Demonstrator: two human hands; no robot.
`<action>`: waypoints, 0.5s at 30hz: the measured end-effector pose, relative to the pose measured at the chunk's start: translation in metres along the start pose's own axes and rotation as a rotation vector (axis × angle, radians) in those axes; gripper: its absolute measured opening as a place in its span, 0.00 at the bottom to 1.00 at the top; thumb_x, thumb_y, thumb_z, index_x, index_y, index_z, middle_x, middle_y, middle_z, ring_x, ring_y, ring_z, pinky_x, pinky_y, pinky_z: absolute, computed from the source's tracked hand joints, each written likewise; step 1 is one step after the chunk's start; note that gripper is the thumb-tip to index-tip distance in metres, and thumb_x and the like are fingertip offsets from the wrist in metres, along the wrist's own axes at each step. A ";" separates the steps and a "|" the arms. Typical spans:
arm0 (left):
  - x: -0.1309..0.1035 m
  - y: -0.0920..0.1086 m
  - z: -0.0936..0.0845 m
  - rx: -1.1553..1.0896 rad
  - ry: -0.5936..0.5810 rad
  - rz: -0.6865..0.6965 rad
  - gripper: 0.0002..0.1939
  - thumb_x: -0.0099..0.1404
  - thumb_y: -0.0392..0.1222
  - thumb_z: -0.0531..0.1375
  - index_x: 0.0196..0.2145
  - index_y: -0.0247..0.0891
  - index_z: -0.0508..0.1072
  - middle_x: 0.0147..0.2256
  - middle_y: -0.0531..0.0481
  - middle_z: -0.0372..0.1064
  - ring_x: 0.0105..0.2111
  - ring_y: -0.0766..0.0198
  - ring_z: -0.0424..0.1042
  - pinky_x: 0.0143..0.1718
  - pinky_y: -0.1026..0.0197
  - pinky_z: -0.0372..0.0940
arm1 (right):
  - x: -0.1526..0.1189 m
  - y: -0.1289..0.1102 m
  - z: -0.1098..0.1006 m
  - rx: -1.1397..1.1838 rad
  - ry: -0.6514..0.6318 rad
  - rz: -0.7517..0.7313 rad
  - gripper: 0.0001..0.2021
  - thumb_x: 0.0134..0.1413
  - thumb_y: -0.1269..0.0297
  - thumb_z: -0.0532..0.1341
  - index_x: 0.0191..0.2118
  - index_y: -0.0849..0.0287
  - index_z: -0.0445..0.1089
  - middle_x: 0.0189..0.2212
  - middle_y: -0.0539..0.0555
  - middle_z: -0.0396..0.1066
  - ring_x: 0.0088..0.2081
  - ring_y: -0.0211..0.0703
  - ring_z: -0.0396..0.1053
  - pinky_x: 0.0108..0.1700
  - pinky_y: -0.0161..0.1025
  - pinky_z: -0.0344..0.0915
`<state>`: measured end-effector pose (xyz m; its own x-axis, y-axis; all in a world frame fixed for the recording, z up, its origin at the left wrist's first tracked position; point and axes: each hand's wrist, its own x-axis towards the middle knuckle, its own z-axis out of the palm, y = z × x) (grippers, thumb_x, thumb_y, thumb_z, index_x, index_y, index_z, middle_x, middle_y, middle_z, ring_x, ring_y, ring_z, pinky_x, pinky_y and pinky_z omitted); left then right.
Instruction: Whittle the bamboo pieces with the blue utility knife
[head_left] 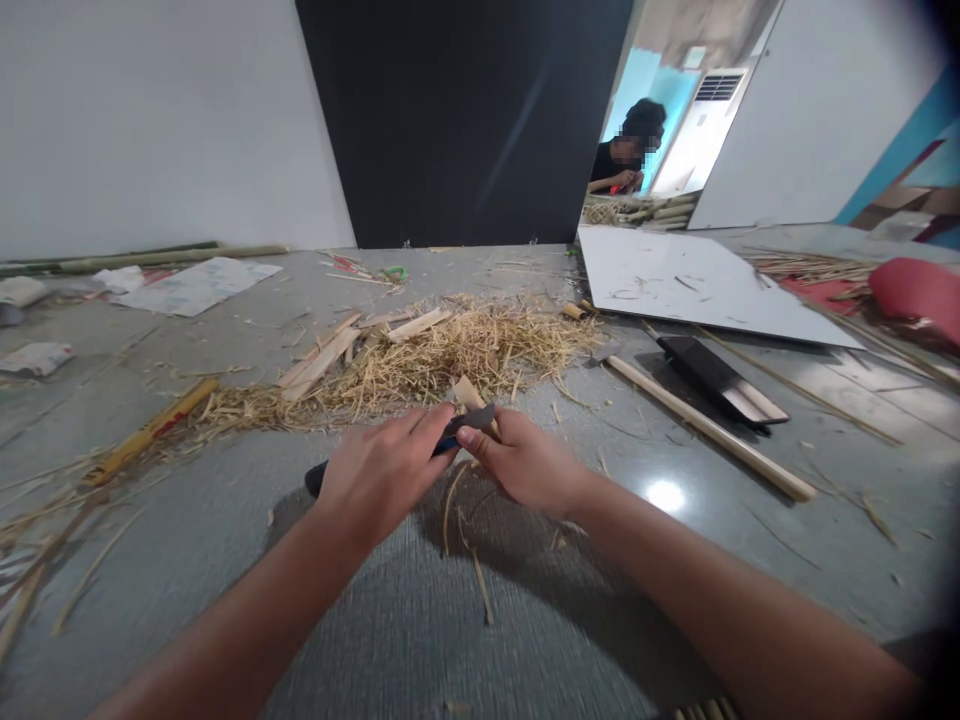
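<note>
My left hand [382,470] grips a dark-handled knife [469,420], its handle end sticking out to the left below the hand. My right hand [525,462] holds a short bamboo strip [469,393] that rises just beyond the blade. The two hands meet at the blade, thumb of the right hand pressed near it. Thin curled shavings [454,500] hang and lie under the hands on the grey floor.
A heap of straw-like shavings and split bamboo pieces [442,355] lies just beyond the hands. A long stick [709,428] and a dark cleaver [720,378] lie right. A white board [697,285] sits farther right. Another person [626,150] sits in the back.
</note>
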<state>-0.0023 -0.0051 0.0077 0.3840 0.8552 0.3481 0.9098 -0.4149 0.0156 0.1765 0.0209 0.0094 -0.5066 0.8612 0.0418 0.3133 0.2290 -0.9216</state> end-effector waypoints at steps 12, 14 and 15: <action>-0.001 -0.006 0.003 -0.155 0.063 -0.092 0.21 0.68 0.51 0.51 0.52 0.36 0.64 0.46 0.41 0.73 0.44 0.54 0.73 0.41 0.53 0.68 | 0.005 0.016 0.004 0.244 -0.008 -0.027 0.14 0.60 0.52 0.57 0.42 0.57 0.62 0.27 0.47 0.63 0.25 0.34 0.60 0.26 0.33 0.59; 0.000 -0.004 0.000 -0.186 -0.040 -0.055 0.21 0.68 0.50 0.50 0.54 0.36 0.63 0.48 0.41 0.71 0.46 0.52 0.72 0.43 0.51 0.67 | 0.006 0.019 0.005 0.291 -0.012 -0.087 0.14 0.60 0.53 0.57 0.43 0.58 0.64 0.34 0.50 0.66 0.33 0.37 0.64 0.35 0.36 0.63; 0.000 -0.002 -0.002 -0.204 -0.082 -0.031 0.21 0.68 0.49 0.50 0.54 0.36 0.63 0.48 0.41 0.71 0.46 0.51 0.72 0.43 0.50 0.67 | 0.006 0.020 0.006 0.313 -0.016 -0.105 0.14 0.61 0.53 0.57 0.44 0.58 0.64 0.36 0.51 0.67 0.36 0.38 0.65 0.39 0.37 0.64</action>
<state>-0.0047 -0.0047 0.0100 0.3752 0.8874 0.2677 0.8739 -0.4349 0.2169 0.1752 0.0279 -0.0106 -0.5366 0.8323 0.1393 -0.0025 0.1635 -0.9865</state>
